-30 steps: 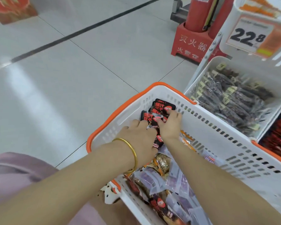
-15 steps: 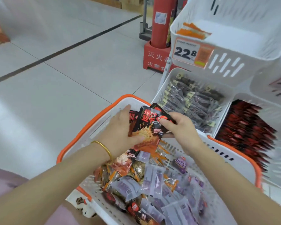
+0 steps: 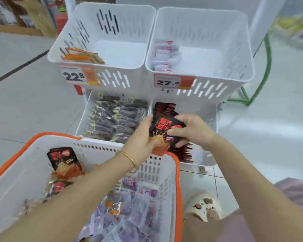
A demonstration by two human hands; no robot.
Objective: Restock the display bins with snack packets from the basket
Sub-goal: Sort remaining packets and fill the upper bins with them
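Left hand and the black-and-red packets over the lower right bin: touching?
Touching. Head view: the left hand grips the left edge of the packets, no gap; the right hand holds the opposite side.

Your left hand (image 3: 141,137) and right hand (image 3: 191,130) both grip a stack of black-and-red packets (image 3: 164,125), held over the lower right bin (image 3: 198,107) just past the basket's (image 3: 178,180) orange rim. Similar packets seem to lie beneath, though blur hides their print.

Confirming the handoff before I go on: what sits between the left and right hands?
Head view: a stack of black-and-red snack packets, held by the left hand and right hand, over the lower right bin.
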